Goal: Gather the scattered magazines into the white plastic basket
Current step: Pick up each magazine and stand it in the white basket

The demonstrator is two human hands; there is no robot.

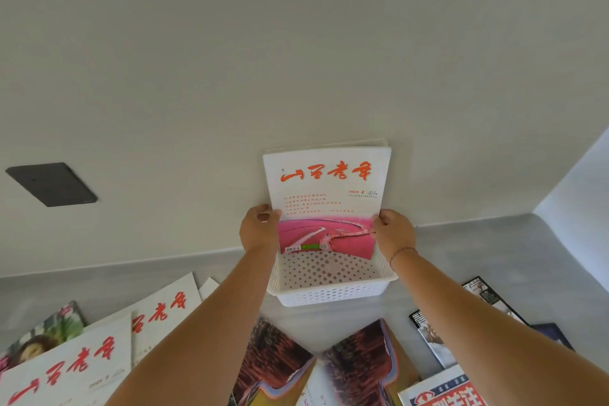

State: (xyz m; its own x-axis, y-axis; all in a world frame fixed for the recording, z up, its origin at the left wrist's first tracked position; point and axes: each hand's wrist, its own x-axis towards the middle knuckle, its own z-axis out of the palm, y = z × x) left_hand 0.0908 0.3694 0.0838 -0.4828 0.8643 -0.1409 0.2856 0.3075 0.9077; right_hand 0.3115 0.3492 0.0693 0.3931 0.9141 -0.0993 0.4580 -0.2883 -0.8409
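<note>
A white magazine with red lettering and a pink picture [326, 188] stands upright in the white plastic basket [329, 293], its lower edge inside and its top leaning against the wall. My left hand [258, 229] grips its left edge, and my right hand [393, 232] grips its right edge. More magazines lie scattered on the grey table: two white ones with red lettering [72, 369] at the left, a flowery one [46, 333] beside them, two with dark red covers [273, 362] in front of the basket.
Black-and-white magazines [435, 336] and a red-and-white one [445, 389] lie at the right. A dark wall plate [52, 184] sits on the wall at the left. The grey table [478, 250] meets the wall right behind the basket.
</note>
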